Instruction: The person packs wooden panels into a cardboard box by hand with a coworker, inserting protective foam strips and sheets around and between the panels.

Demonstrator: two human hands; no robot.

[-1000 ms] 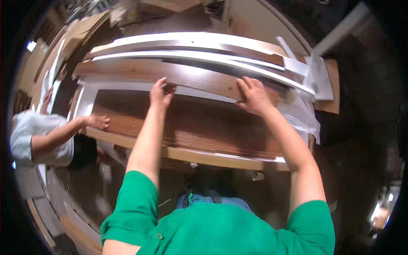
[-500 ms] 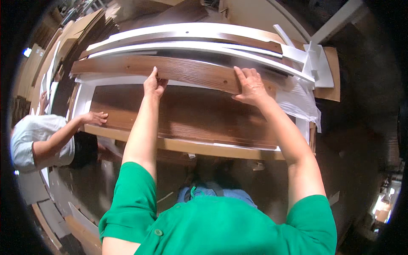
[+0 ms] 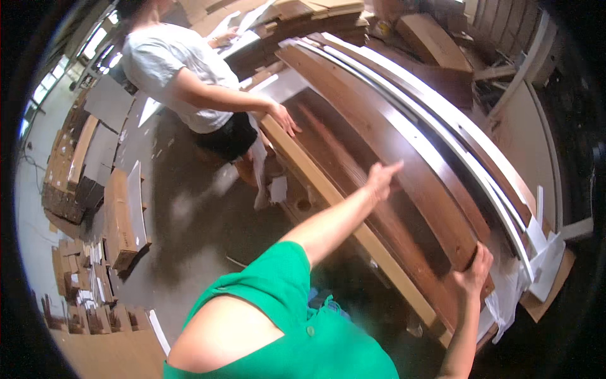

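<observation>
A long brown wood-grain board (image 3: 404, 142) lies slantwise over an open carton (image 3: 372, 243), a little above the brown panel (image 3: 407, 249) inside. My left hand (image 3: 380, 182) grips the board's near edge around its middle, with one digit stretched over its face; the other fingers are partly hidden. At the near right end, my right hand (image 3: 475, 270) is wrapped around the board's corner. White strips (image 3: 454, 142) and another brown board lie along the far side of the carton.
A co-worker in a light shirt (image 3: 180, 69) stands at the left, one hand (image 3: 285, 120) on the carton's edge. Cardboard stacks (image 3: 315, 14) rise behind. Crumpled plastic film (image 3: 502, 309) hangs near my right hand. A long cardboard box (image 3: 120, 218) lies on the floor at left.
My view has swung left, so carton and board now run diagonally and more of the co-worker shows. Both my hands remain on the board.
</observation>
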